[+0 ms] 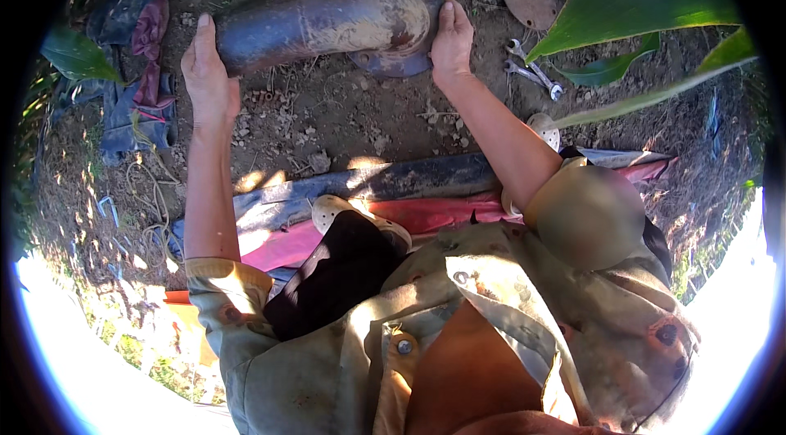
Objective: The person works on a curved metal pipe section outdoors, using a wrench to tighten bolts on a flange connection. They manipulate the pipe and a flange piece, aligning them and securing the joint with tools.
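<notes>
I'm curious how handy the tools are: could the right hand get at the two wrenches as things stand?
Probably, but it would likely have to let go first: the right hand grips one end of the curved pipe. The wrenches lie nearby to its right, with bare soil between.

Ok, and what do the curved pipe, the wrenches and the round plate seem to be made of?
The curved pipe is probably metal: dark, slightly glossy, patchy with dirt or wear, and flanged. The wrenches look like bare steel, given their silvery shine. The round plate may be rusty iron: dull brown.
</notes>
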Motion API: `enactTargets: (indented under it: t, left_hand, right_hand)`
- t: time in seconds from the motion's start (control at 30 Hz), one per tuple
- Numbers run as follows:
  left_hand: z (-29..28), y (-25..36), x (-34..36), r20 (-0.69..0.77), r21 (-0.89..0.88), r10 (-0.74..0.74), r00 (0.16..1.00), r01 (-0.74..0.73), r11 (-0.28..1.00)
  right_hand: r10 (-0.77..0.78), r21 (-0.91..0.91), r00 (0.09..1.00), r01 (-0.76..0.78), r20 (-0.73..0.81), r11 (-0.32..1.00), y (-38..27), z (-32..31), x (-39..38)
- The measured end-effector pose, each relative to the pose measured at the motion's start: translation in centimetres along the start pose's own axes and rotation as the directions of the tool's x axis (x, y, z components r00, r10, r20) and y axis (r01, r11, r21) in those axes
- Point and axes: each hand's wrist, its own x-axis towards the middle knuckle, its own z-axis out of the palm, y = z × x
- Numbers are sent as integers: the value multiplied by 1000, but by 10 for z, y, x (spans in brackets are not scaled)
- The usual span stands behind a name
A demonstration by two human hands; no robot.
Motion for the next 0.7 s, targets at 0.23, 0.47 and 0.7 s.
enactTargets:
  t: [0.23, 0.47, 0.7]
  left_hand:
    - [4, 4, 1, -10, 12, 2, 1000, -2, 1000]
    - [7, 2, -4, -11, -20, 48, 999, -48, 999]
    - [4, 0, 0, -27, -3, 10, 1000, -10, 1000]
  right_hand:
    - [-178, -125, 984, 174, -16, 977, 15, -3, 2]
    - [-215, -251, 977, 211, 10, 945, 17, -6, 7]
    - [-215, -208, 976, 214, 19, 954, 14, -8, 7]
